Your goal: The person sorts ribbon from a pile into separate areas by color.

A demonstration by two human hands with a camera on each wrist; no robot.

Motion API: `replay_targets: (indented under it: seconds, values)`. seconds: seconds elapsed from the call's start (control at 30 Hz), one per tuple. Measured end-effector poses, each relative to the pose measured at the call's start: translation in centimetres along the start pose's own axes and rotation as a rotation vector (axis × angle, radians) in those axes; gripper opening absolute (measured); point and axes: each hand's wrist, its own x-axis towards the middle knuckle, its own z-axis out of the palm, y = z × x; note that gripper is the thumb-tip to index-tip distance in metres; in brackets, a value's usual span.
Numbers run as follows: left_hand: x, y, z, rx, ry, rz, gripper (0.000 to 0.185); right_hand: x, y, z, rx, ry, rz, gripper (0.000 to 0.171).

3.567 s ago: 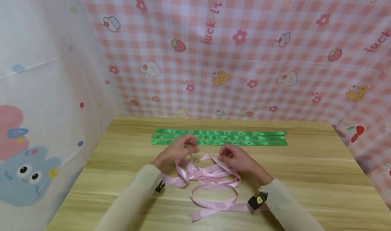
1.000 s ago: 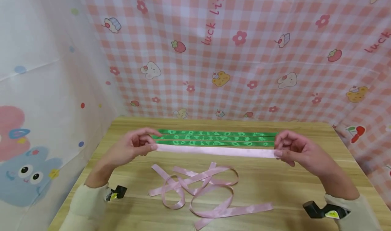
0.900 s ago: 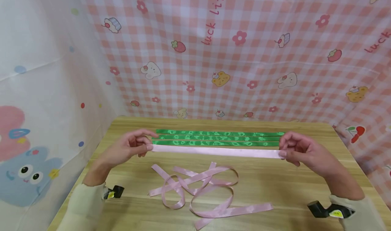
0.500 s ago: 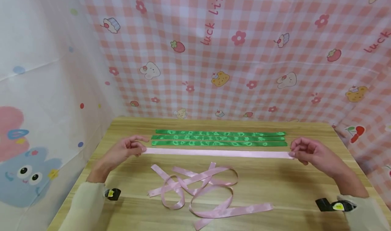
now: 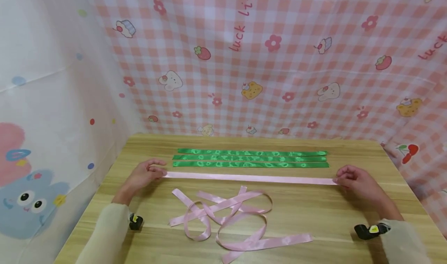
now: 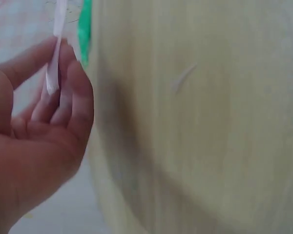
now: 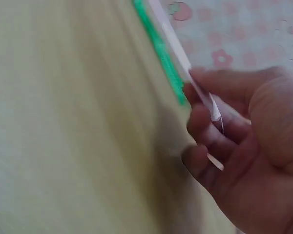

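Altogether, three green ribbons point(image 5: 250, 158) lie parallel on the table point(image 5: 349, 209), with a loose pink tangle point(image 5: 230, 217) nearer. One pink ribbon point(image 5: 249, 177) stretches taut between them, its ends pinched by the left hand point(image 5: 141, 176) and right hand point(image 5: 356, 180), both low, fingers curled.

free room and obstacles on the wooden table point(image 5: 349, 213)

bare wood is left at both ends; the middle is taken up by the green ribbons point(image 5: 250, 158), the taut pink ribbon point(image 5: 249, 177) and the tangled pink ribbons point(image 5: 230, 217).
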Motion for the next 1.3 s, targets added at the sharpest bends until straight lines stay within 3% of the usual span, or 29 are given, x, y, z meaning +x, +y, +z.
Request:
replay_targets:
  seconds: [0.13, 0.3, 0.57, 0.77, 0.93, 1.0, 1.1, 1.2, 1.3]
  values:
    - [0.3, -0.2, 0.7, 0.032, 0.082, -0.058, 0.044, 0.3, 0.6, 1.1, -0.134, 0.104, 0.005, 0.017]
    - [0.2, -0.3, 1.1, 0.069, 0.109, -0.116, 0.044, 0.5, 0.6, 1.7, -0.235, 0.152, 0.023, 0.017]
    - [-0.1, -0.5, 1.0, 0.104, 0.107, -0.121, 0.046, 0.4, 0.6, 2.0, -0.272, 0.175, 0.102, 0.028]
    - [-0.2, -0.4, 1.1, 0.114, 0.113, -0.136, 0.047, 0.3, 0.7, 2.0, -0.282, 0.191, 0.069, 0.031]
    - [-0.5, 0.1, 1.5, 0.222, 0.164, -0.075, 0.047, 0.2, 0.0, 1.3, -0.324, 0.137, 0.097, 0.046]
    - [-0.7, 0.6, 2.1, 0.281, 0.184, -0.019, 0.046, 0.2, -0.7, 1.3, -0.341, 0.128, 0.090, 0.049]
    - [-1.1, 2.2, 3.8, 0.331, 0.177, 0.082, 0.041, 0.5, -2.5, 2.3, -0.354, 0.137, 0.017, 0.040]
    - [-1.4, 4.1, 6.3, 0.336, 0.097, 0.187, 0.034, 0.8, -5.2, 4.5, -0.345, 0.114, -0.096, 0.023]
    - [-1.5, 5.6, 9.2, 0.305, -0.034, 0.285, 0.030, 1.2, -7.8, 7.5, -0.301, 0.010, -0.206, 0.011]
